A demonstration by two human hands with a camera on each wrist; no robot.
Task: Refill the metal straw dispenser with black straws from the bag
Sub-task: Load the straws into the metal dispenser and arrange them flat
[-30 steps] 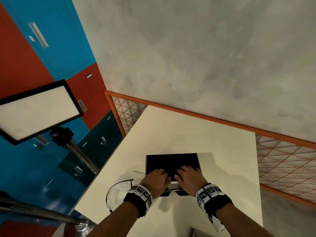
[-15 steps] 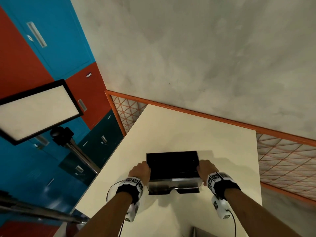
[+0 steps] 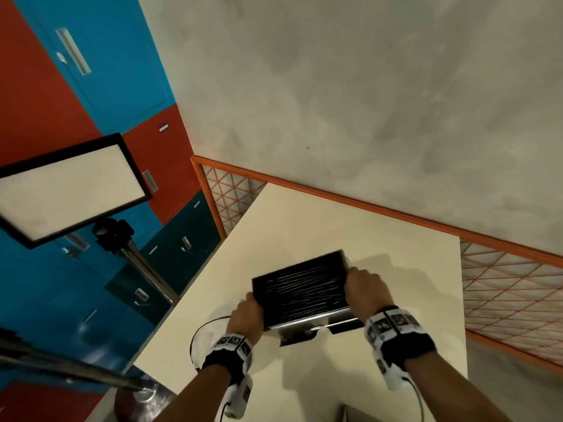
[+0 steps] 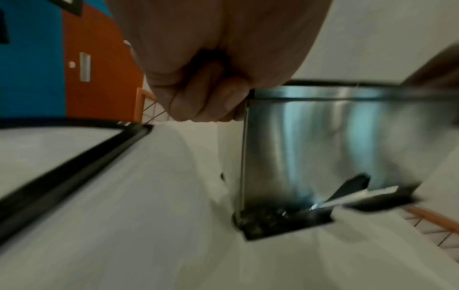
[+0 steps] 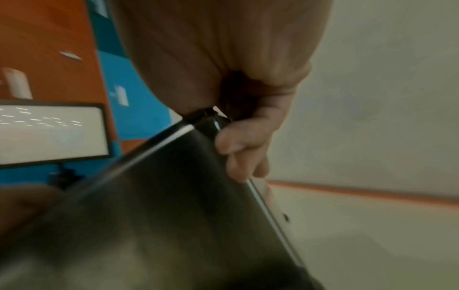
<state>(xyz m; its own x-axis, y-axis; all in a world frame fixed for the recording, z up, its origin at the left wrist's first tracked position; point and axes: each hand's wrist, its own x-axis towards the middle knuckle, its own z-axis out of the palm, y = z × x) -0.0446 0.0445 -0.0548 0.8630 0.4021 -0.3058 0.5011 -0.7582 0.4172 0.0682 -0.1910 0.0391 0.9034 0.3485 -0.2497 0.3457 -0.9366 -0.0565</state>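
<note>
The metal straw dispenser [image 3: 307, 325] is an open steel box packed with black straws [image 3: 301, 289]. It is tilted, its right side raised off the cream table [image 3: 304, 226]. My left hand [image 3: 248, 313] grips its left end and my right hand [image 3: 364, 286] grips its right end. In the left wrist view my curled left fingers [image 4: 223, 100] hold the top corner of the shiny wall of the dispenser [image 4: 323, 141]. In the right wrist view my right fingers [image 5: 238, 145] curl over the rim of the dispenser [image 5: 174, 196]. No bag is in view.
A clear plastic sheet with a dark rim [image 3: 201, 339] lies on the table by my left wrist. A light panel on a stand [image 3: 70, 187] rises at the left. An orange-framed mesh fence [image 3: 502, 287] borders the table's far and right sides.
My hands moved from on top of the straws to the two ends of the dispenser. They then lifted and tilted it, right side up.
</note>
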